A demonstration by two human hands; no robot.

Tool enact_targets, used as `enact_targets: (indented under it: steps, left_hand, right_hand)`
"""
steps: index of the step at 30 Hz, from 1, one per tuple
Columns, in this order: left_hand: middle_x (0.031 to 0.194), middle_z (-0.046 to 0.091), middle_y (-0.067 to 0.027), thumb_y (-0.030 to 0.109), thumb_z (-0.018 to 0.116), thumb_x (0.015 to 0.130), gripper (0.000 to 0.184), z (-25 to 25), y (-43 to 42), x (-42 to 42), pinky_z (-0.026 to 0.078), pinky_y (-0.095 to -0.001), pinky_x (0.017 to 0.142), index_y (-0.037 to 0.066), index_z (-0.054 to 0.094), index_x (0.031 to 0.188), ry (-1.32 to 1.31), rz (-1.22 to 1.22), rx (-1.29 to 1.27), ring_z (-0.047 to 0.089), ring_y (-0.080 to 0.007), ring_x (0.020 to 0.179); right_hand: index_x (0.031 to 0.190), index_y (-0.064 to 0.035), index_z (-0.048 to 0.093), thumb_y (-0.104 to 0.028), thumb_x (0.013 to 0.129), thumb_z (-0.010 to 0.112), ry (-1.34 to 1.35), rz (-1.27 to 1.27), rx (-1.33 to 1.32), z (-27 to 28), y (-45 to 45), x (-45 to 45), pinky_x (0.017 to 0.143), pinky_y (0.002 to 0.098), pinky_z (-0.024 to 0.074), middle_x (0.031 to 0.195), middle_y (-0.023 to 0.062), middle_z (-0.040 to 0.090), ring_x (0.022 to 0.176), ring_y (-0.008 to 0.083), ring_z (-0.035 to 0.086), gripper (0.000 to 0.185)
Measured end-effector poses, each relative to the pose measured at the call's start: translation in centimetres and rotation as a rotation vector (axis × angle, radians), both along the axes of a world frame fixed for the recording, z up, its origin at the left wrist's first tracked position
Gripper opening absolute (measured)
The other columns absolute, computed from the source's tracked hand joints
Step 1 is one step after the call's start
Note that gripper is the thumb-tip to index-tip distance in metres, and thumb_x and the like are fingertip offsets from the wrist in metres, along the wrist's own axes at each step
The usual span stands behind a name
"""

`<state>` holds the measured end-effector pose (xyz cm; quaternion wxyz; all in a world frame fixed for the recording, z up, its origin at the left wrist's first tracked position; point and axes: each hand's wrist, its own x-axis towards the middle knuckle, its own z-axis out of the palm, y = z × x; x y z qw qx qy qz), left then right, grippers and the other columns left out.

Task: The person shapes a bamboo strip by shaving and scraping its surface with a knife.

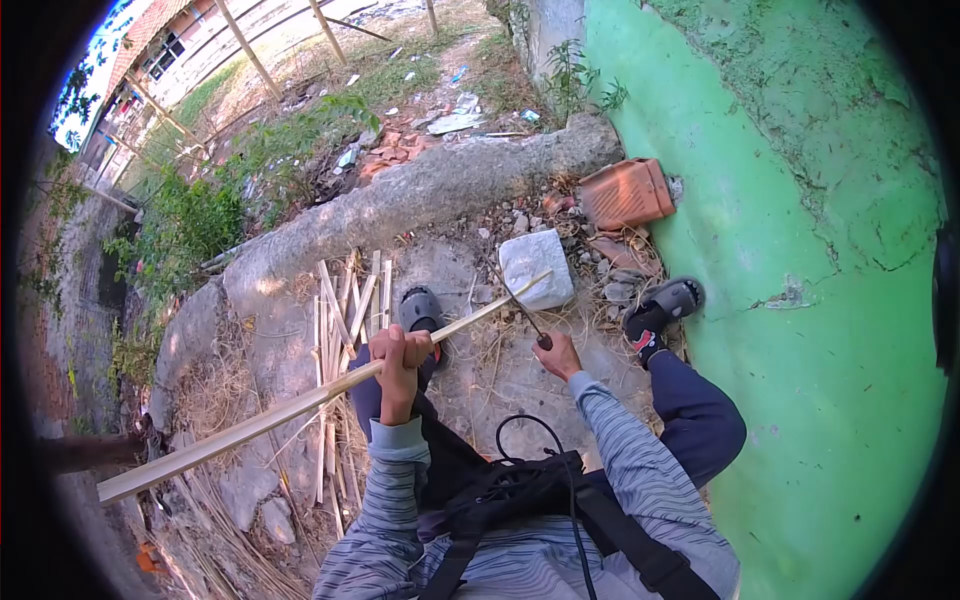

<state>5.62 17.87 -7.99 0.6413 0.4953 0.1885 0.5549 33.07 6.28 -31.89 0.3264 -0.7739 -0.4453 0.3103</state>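
My left hand (400, 360) is closed around a long pale bamboo strip (250, 426), which slants from the lower left up to the right. The strip's thin far end lies over a whitish stone block (535, 255) on the ground. In my right hand (560, 358) is the handle of a knife (519, 304) with a narrow dark blade. Its blade points up and left, crossing the strip's thin end near the block's left edge. Whether the edge touches the strip I cannot tell.
Cut strips (328, 340) lie piled beside my left shoe (420, 308). A green wall (790, 380) rises close on the right, near my right shoe (680, 298). An orange hollow brick (627, 193) and rubble lie by a low concrete ridge (420, 190) ahead.
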Motion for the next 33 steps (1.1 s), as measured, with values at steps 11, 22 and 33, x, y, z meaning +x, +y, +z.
enact_targets:
  steps: [11,22,33]
  left_hand:
    - [0.056,0.039,0.0008,0.021,0.057,0.104,0.051,0.4,-0.3,-0.8,0.044,-0.0329,0.059,0.008,0.041,0.057,0.124,-0.065,0.049,0.034,-0.0108,0.052]
    - [0.123,0.068,-0.0178,0.026,0.082,0.091,0.076,3.9,-2.4,-1.1,0.056,-0.0334,0.088,0.005,0.037,0.149,0.987,-0.333,-0.065,0.068,-0.0219,0.109]
    - [0.103,0.067,-0.0168,0.025,0.082,0.089,0.04,-1.1,-3.5,5.7,0.053,-0.0352,0.082,0.003,0.066,0.118,0.983,-0.033,0.386,0.066,-0.023,0.095]
  right_hand:
    - [0.08,0.0007,0.068,-0.03,0.082,0.076,0.019,-0.152,-0.11,-6.4,2.4,3.8,0.056,0.0421,0.0512,0.065,0.0132,0.067,0.056,0.0259,0.066,0.032]
    - [0.074,-0.0024,0.065,-0.034,0.091,0.077,0.399,-0.159,-0.138,-5.4,1.7,2.3,0.045,0.0338,0.044,0.058,0.003,0.059,0.047,0.0146,0.057,0.038]
    - [0.082,0.0007,0.069,-0.048,0.086,0.079,0.102,-0.133,0.013,-2.5,-0.7,-0.3,0.062,0.0385,0.0494,0.065,0.0076,0.065,0.062,0.0204,0.061,0.05]
